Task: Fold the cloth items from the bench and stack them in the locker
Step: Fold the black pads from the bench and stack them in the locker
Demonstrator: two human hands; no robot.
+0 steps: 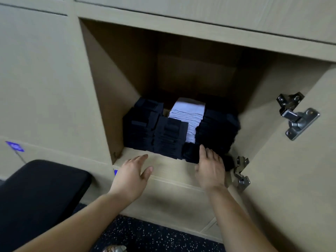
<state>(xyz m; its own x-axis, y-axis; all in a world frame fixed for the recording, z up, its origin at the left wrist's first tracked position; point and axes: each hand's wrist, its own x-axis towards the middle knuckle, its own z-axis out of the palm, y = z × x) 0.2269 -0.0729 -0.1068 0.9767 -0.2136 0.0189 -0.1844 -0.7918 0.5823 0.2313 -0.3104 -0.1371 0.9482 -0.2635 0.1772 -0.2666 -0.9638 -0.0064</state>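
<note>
The open locker (101,91) holds stacks of folded cloths: black stacks (145,128) on the left and front, a white stack (189,113) in the middle, another black stack (218,128) on the right. A folded black cloth (190,153) lies at the front right of the locker floor. My right hand (211,166) rests on it with straight fingers. My left hand (132,171) hovers open over the locker's front edge, holding nothing.
The locker door (291,170) stands open at the right, with two metal hinges (296,115) on it. The black padded bench (40,197) sits at the lower left. Below is dark speckled floor (154,237). Closed locker fronts surround the opening.
</note>
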